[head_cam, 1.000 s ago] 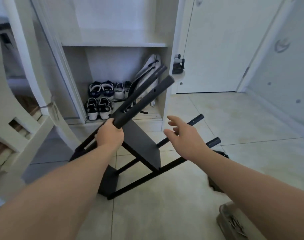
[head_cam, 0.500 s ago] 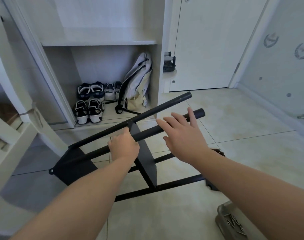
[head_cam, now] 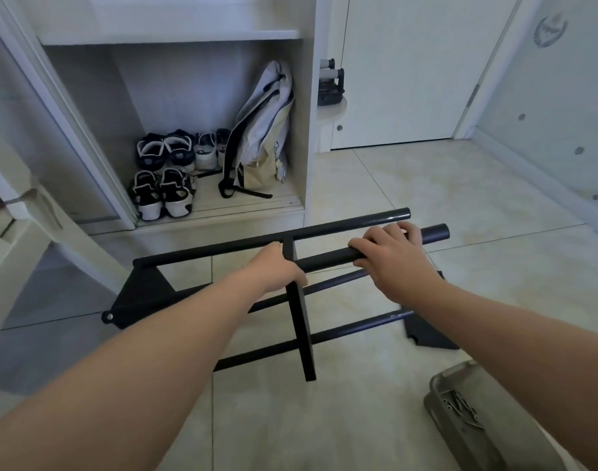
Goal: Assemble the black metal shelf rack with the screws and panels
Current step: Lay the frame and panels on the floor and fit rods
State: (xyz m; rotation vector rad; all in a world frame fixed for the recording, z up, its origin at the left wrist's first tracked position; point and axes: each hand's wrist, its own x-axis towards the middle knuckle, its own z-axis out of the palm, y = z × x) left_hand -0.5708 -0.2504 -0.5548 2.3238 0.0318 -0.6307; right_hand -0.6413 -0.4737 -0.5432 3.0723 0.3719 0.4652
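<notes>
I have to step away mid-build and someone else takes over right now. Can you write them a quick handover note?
Left hand: grips the near upper tube beside the middle panel.
Right hand: curled over the same tube, nearer its free end.
Rack lies on its side on the floor; left end panel and middle panel sit on the tubes.
Left to do: both upper tubes' right ends are bare; another black panel lies on the floor there, probably next. Screws wait in the tray.

1 head-worn wide-angle view, facing forward and down, near the floor (head_cam: 426,185)
</notes>
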